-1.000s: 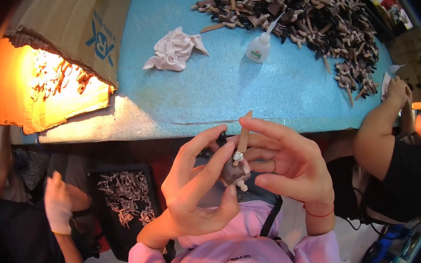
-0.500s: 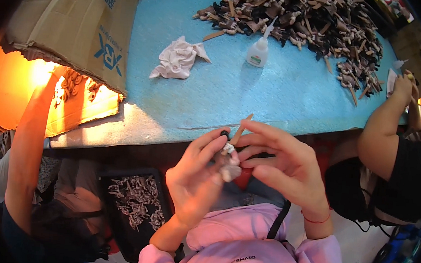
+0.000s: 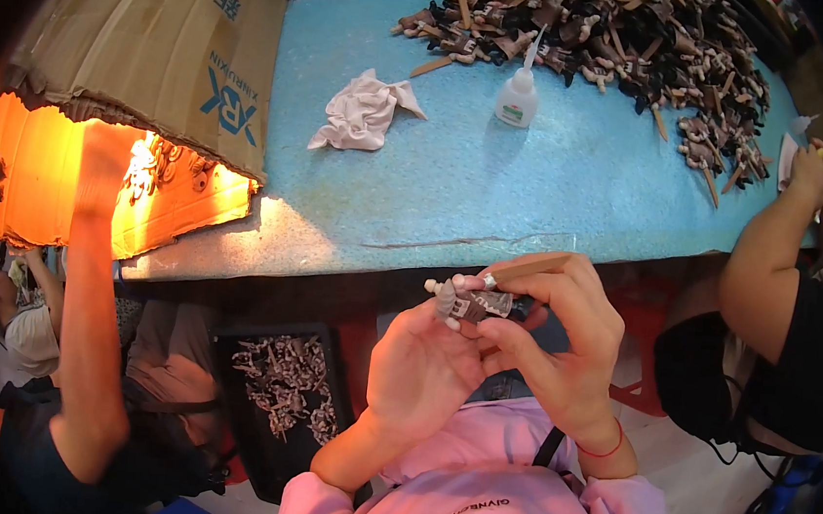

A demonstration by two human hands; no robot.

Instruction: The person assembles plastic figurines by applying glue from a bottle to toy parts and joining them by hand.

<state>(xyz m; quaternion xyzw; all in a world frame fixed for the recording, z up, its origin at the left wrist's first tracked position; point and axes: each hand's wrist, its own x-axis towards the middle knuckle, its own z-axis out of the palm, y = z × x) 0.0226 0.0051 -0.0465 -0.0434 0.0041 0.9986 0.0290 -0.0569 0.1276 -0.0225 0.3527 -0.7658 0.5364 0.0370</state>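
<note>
Between my hands, in front of the table edge, is a small painted figurine [image 3: 474, 306] in grey-brown with pale limbs, lying sideways. My right hand [image 3: 571, 335] pinches its dark end between thumb and fingers. A flat wooden stick [image 3: 536, 268] with a whitish tip lies along the same hand's fingers. Palm turned up, my left hand [image 3: 431, 366] has its thumb against the figurine's grey pointed end; its other fingers are partly hidden behind the figurine and my right hand.
On the blue table [image 3: 367, 204] stand a white squeeze bottle [image 3: 517, 100] and a crumpled pale cloth [image 3: 367, 111], before a heap of figurines [image 3: 597, 38]. A cardboard box [image 3: 172, 30] glows orange inside, a co-worker's arm [image 3: 95, 298] reaching in. A black tray [image 3: 266, 469] holds more figurines. Another co-worker's arm [image 3: 776, 230] is at right.
The figurine has turned from upright to sideways, and my right hand has closed on it. The stick has swung from upright to nearly level. My left palm has turned up.
</note>
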